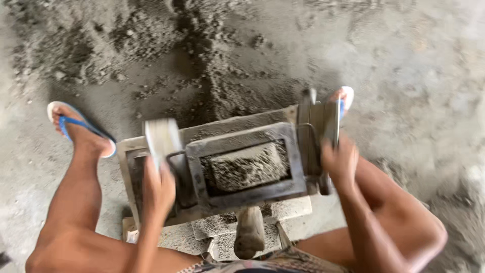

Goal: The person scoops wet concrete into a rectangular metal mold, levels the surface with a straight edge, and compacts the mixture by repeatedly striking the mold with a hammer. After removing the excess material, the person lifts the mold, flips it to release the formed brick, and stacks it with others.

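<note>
a: gripping both sides at once is the point here. the left hand (157,188) is wrapped around the pale upright handle (162,140) left of centre, and the right hand (341,161) is closed on the metal side plate (319,132) right of centre. the 2 hands sit well apart, 1 on each flank of the steel block mould (247,169).

b: and the mould itself?

a: dead centre of the frame, resting on a pale board (283,208), with a rough grey block (247,168) showing inside its rectangular opening. a wooden handle (249,232) pokes out toward the lower middle.

b: so how would you handle it well?

a: my judgement: keep the pull even on both sides so the frame stays level. tilt it and the damp mix would likely crumble at the edges. the blur on both hands suggests quick motion, so a steady pace seems wiser.

b: footing?

a: feet in blue sandals, 1 at left (81,130), 1 at upper right (344,97), straddle the mould. loose sandy mix (166,45) lies across the upper left, so the concrete floor (419,60) could be slippery.
</note>
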